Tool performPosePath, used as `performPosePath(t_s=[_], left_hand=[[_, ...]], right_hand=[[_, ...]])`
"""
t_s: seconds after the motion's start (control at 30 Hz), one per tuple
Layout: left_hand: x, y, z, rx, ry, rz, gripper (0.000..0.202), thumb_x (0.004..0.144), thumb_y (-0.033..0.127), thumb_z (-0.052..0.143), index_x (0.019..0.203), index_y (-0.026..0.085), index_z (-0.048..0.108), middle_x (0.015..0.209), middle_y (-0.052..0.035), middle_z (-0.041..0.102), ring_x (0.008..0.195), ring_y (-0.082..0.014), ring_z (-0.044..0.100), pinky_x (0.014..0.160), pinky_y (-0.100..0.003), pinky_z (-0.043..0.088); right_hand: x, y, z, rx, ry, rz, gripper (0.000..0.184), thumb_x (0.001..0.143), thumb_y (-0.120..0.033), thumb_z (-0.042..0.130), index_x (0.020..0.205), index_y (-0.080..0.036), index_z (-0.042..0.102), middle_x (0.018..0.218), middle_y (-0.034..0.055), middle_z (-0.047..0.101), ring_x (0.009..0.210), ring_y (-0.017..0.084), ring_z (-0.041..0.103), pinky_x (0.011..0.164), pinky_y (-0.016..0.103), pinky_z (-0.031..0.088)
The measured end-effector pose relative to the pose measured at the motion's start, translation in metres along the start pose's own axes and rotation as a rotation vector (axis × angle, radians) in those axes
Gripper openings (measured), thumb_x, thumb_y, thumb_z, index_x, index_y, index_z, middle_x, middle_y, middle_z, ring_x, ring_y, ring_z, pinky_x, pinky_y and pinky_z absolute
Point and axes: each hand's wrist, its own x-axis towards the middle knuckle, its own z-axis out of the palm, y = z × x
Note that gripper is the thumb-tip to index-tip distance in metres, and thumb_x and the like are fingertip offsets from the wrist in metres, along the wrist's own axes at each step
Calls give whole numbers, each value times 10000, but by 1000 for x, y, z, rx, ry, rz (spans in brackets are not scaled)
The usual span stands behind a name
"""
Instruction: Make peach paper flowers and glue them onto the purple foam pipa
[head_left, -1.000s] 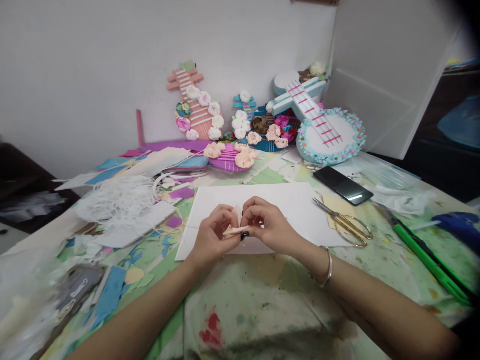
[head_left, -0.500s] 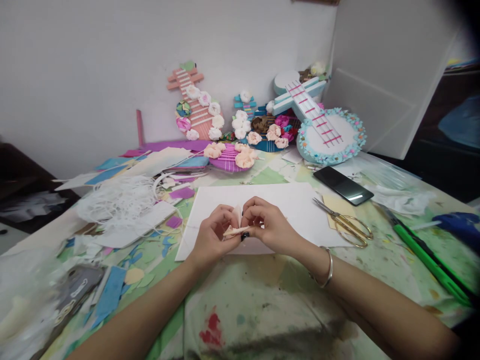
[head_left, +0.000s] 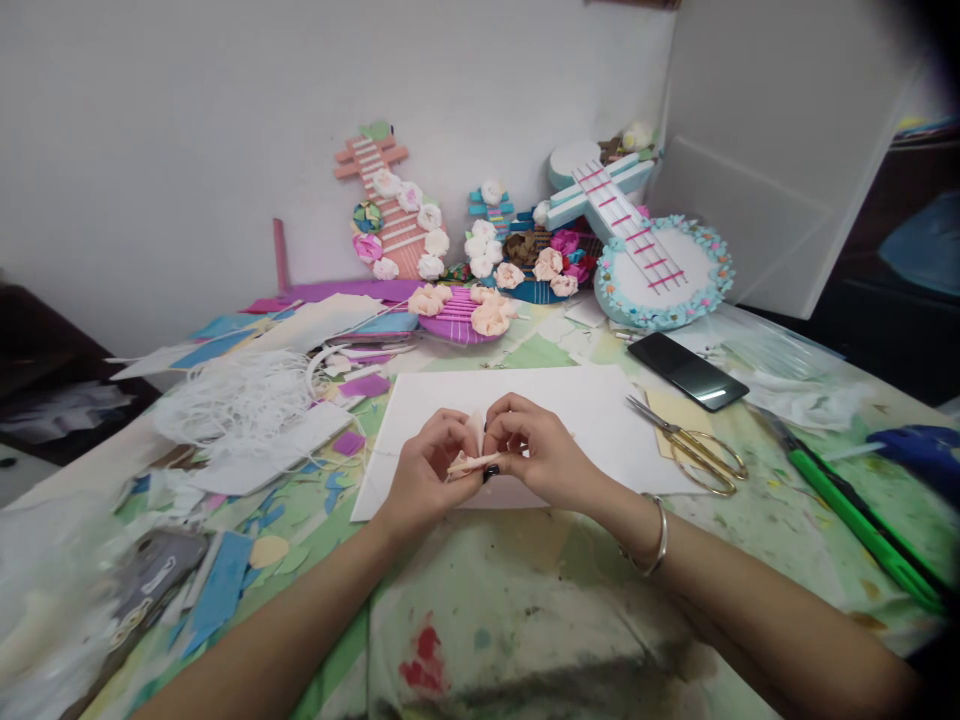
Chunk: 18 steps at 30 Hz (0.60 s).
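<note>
Between my two hands is a small folded piece of cream-pink paper (head_left: 466, 463), its edges crimped and one part standing up between the fingertips. My left hand (head_left: 433, 462) pinches it from the left with fingers curled. From the other side my right hand (head_left: 536, 452) grips it between thumb and bent fingers; the thumbnail is dark. Both hands are held over the front part of a white sheet (head_left: 581, 395). The paper's inner folds are hidden by my fingers.
Gold-handled scissors (head_left: 690, 443), a black phone (head_left: 688, 371) and a green-handled cutter (head_left: 862, 530) lie to the right. A tangle of white string (head_left: 229, 400) and paper scraps cover the left. Decorated instrument shapes, including a pale blue one (head_left: 664, 275), stand at the back.
</note>
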Motion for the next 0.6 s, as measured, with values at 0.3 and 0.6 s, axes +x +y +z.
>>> performPosePath(t_s=[0.3, 0.6], left_hand=[[1, -1, -1, 10, -6, 35, 173, 664, 126, 681, 650, 167, 514, 801, -17, 470, 693, -130, 475, 600, -248, 356], [1, -2, -1, -7, -15, 33, 175, 675, 111, 674, 660, 166, 509, 809, -17, 458, 694, -128, 465, 592, -248, 341]], right_hand=[[0, 0, 0, -2, -2, -11, 157, 723, -18, 634, 670, -162, 605, 862, 0, 501, 675, 84, 475, 614, 231, 402], [0, 0, 0, 9, -6, -7, 166, 715, 0, 639, 671, -157, 606, 862, -6, 487, 670, 77, 473, 611, 229, 396]])
